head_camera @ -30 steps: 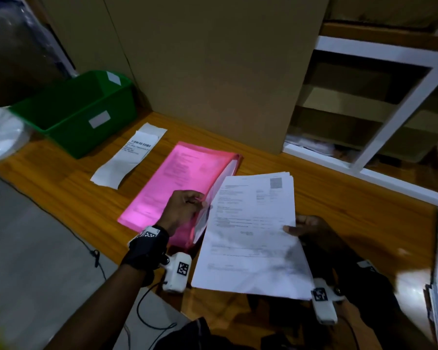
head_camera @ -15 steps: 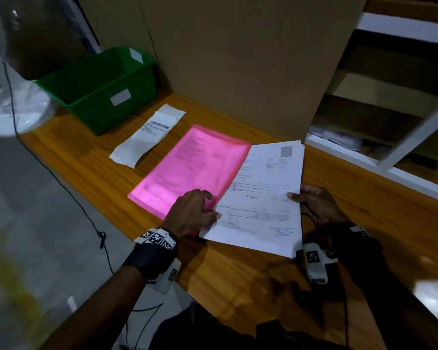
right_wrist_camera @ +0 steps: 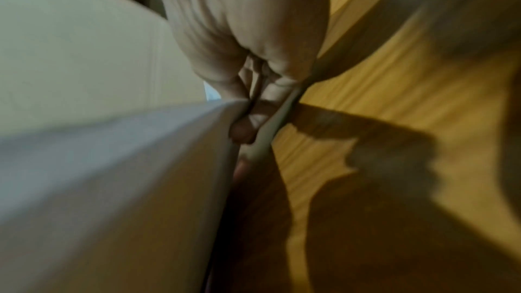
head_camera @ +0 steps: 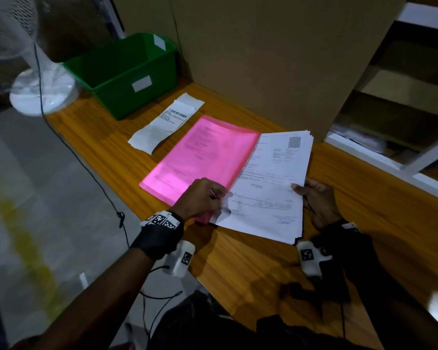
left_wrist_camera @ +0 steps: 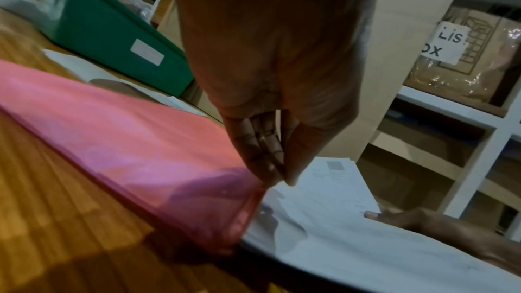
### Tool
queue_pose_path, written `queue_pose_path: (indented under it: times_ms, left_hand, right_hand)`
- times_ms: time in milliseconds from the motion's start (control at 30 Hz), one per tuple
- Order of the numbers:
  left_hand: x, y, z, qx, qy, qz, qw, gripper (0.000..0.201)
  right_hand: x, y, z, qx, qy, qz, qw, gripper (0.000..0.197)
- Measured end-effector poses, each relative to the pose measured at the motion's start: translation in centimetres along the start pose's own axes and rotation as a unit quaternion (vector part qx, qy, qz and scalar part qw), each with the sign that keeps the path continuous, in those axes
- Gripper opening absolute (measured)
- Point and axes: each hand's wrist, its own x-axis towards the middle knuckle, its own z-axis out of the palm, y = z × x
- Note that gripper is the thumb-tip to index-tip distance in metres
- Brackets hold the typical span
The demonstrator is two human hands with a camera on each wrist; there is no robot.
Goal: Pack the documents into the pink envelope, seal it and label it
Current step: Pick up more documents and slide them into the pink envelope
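A translucent pink envelope [head_camera: 200, 157] lies flat on the wooden table [head_camera: 364, 198], with printed pages showing through it. My left hand [head_camera: 205, 198] pinches the envelope's open edge near its front corner; in the left wrist view the left hand's fingertips [left_wrist_camera: 270, 173] hold the pink film [left_wrist_camera: 126, 142] up. A stack of white documents [head_camera: 271, 183] lies half inside that opening. My right hand [head_camera: 316, 200] grips the stack's right edge, thumb on top; the right wrist view shows the documents [right_wrist_camera: 112, 175] blurred. A white shipping label [head_camera: 167, 122] lies left of the envelope.
A green plastic bin [head_camera: 127, 72] stands at the back left of the table. A tall cardboard box [head_camera: 263, 59] rises right behind the envelope. White shelving [head_camera: 390, 152] with boxes is on the right. A fan base [head_camera: 43, 89] and its cable are at the left.
The document stack has slid left and lower, from held above the table into the envelope's mouth. My left hand stayed at the envelope's open edge. The head view shifted.
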Motion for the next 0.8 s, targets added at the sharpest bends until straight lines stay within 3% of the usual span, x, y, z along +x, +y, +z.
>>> queue_pose_path:
  times_ms: [67,167,267,333,467,567,667,800]
  left_hand:
    - [-0.1,-0.1,0.2,0.016,0.023,-0.013,1.0,0.026]
    - [-0.4,-0.6,0.5,0.129,0.042,-0.039,0.99,0.043]
    - [-0.8,-0.6,0.4,0.184,0.041,-0.033,0.982,0.017]
    - [-0.8,-1.0,0.6,0.173,0.038,-0.03,0.984,0.024]
    - [-1.0,-1.6,0.1,0.082,0.059,-0.01,0.995,0.01]
    - [-1.2,-1.6,-0.4,0.015,0.063,-0.009,0.998,0.015]
    - [-0.9,-1.4,-1.1,-0.077,0.046,-0.052,0.995,0.017]
    - [-0.5,-1.3,-1.6,-0.061,0.031,-0.046,0.997,0.022]
  right_hand:
    - [0.1,0.1,0.3,0.003,0.004,-0.008,1.0,0.027]
    - [0.3,0.0,0.2,0.01,0.013,-0.008,1.0,0.028]
    - [0.4,0.0,0.0,0.018,0.011,0.0,1.0,0.028]
    - [0.4,0.1,0.0,0.029,0.011,0.007,0.999,0.026]
    - [0.6,0.6,0.3,0.056,0.037,0.016,0.998,0.03]
    - [0.6,1.0,0.6,0.04,0.046,-0.016,0.998,0.028]
    - [0.7,1.0,0.9,0.012,0.055,-0.06,0.997,0.027]
    - [1.2,1.0,0.9,0.01,0.055,-0.071,0.996,0.023]
